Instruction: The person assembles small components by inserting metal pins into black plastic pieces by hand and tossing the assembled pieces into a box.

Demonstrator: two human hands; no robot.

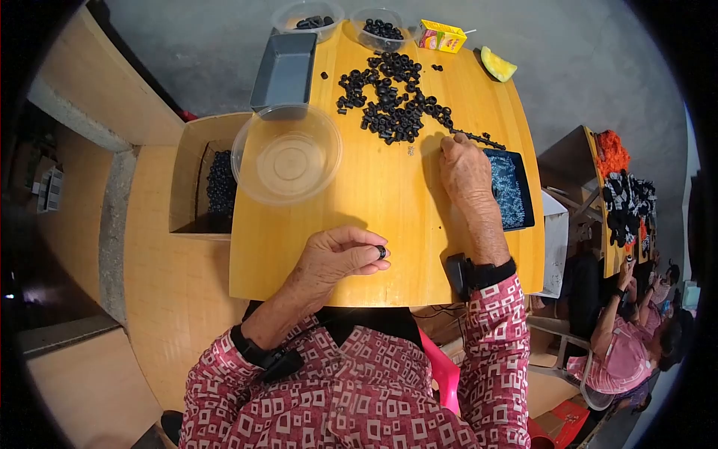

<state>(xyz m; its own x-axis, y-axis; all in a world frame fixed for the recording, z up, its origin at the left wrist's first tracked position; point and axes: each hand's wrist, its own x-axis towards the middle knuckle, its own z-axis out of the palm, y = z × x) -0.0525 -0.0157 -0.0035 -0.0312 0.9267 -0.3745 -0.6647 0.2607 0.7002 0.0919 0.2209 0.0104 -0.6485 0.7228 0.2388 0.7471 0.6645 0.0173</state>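
Note:
My left hand (340, 254) is above the near edge of the wooden table, pinching a small black ring-shaped part (382, 252) between thumb and fingers. Farther off and to the right, my right hand (464, 166) reaches over the table with its fingers drawn together. Its fingertips are at the near end of a line of black pieces (479, 138); whatever they grip is hidden. A dark tray (530, 202) of tiny pale-blue-looking pieces lies just right of that hand. Beyond both hands spreads a loose pile of small black parts (393, 112).
A clear round tub (288, 191) and a grey rectangular tray (262, 82) line the table's left side. Two clear bowls (277, 19) with black parts, a yellow drink carton (441, 36) and a melon slice (497, 66) stand along the back. A cardboard box (187, 176) is left; other people (621, 344) sit right.

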